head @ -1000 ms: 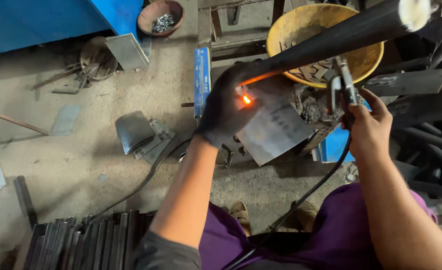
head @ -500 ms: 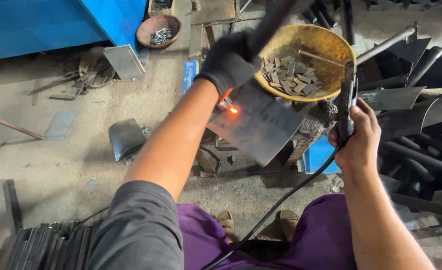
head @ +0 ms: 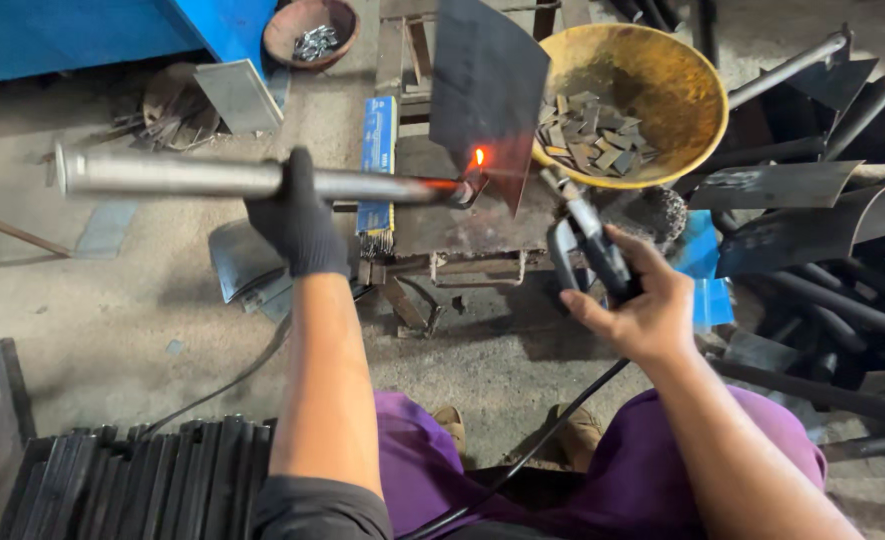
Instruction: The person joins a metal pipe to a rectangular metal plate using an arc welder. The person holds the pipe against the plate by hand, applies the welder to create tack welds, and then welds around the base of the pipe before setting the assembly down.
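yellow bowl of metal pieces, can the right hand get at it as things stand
Probably not freely: the right hand is closed around the electrode holder, though the yellow bowl sits just ahead, open-topped.

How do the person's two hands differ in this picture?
The left hand wears a black glove; the right hand is bare. The left hand grips a grey metal pipe held level; the right hand holds a welding electrode holder with a black cable. Both are closed around tools.

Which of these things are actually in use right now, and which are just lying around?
In use: left hand gripping the metal pipe; dark blade plate with glowing weld spot; right hand holding the electrode holder.
Lying about: yellow pan of metal scraps, brown bowl, stacked bars.
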